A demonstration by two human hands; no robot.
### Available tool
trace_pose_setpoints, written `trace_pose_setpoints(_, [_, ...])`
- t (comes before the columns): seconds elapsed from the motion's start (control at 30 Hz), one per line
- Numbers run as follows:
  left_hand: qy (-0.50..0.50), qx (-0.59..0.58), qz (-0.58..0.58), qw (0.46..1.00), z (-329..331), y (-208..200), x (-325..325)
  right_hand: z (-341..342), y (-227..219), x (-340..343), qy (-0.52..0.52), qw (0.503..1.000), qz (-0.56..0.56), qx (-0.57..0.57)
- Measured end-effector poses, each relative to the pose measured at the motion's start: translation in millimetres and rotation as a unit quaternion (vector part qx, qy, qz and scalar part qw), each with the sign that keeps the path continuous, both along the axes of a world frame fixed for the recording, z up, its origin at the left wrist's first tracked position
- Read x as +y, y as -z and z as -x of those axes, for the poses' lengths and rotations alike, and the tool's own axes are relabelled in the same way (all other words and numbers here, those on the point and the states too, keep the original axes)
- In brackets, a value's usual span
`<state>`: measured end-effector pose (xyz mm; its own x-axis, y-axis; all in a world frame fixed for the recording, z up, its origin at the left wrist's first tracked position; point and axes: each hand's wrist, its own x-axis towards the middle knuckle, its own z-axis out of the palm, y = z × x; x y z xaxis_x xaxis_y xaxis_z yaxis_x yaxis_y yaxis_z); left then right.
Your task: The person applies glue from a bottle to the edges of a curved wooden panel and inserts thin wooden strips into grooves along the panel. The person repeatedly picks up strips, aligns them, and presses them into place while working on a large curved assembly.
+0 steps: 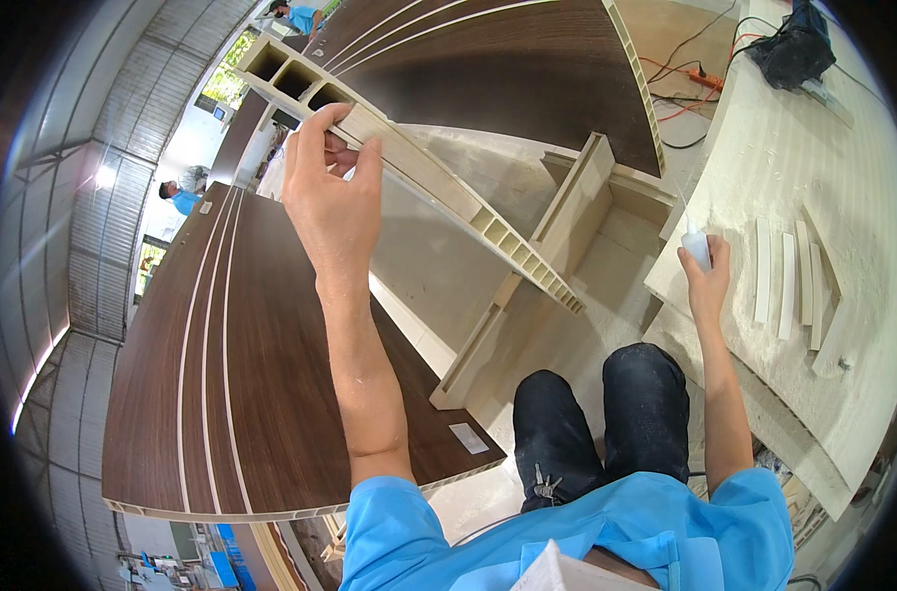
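My left hand [332, 197] is raised at the edge of a pale hollow-core panel [424, 169], its fingers curled and thumb bent inward. A small whitish bit shows between the fingers, too hidden to name. Open cells show at both ends of the panel's edge, with a solid stretch between them. In my right hand [707, 281] is a small white squeeze bottle [697, 248], its thin nozzle pointing up and away from me. That hand is beside the pale workbench [764, 187] on the right.
Several pale curved strips [787, 286] lie on the bench, with a black tool [795, 49] at its far end. Dark wood-grain panels [271, 394] with light stripes stand at left and ahead. A wooden support frame [576, 207] stands between. Orange cables [703, 79] trail behind. Two people work farther off.
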<state>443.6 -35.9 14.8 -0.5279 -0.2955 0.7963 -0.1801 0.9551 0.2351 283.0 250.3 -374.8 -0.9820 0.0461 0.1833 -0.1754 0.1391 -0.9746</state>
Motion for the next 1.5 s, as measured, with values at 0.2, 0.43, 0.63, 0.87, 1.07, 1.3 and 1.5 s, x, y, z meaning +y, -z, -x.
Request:
trace_pose_setpoints(0.2, [0.024,0.003,0.03,0.999,-0.3,2.6,-13.2,-2.5,21.3,2.4,-0.009,0.999,-0.016,0.03])
trace_pose_setpoints(0.43, [0.039,0.204,0.03,0.978,10.9,48.5,26.8,-4.6,19.7,-1.0,0.021,0.999,0.013,0.029])
trace_pose_setpoints(0.63, [0.315,-0.098,-0.289,0.899,113.7,217.6,107.1,-18.5,-7.7,5.3,0.041,0.994,0.102,0.027])
trace_pose_setpoints(0.87, [0.368,-0.46,-0.314,0.745,169.9,338.6,268.6,-81.1,-28.0,89.7,0.189,0.969,0.157,-0.002])
trace_pose_setpoints(1.07, [0.291,-0.563,-0.247,0.733,189.0,353.3,378.9,-122.1,-98.1,163.7,0.307,0.951,0.009,-0.042])
trace_pose_setpoints(1.3, [0.213,-0.579,-0.302,0.727,161.1,351.7,389.3,-177.0,-188.0,190.1,0.276,0.957,-0.017,-0.088])
trace_pose_setpoints(1.5, [0.194,-0.544,-0.336,0.743,184.6,353.5,429.3,-262.8,-250.8,193.8,0.207,0.974,-0.015,-0.085])
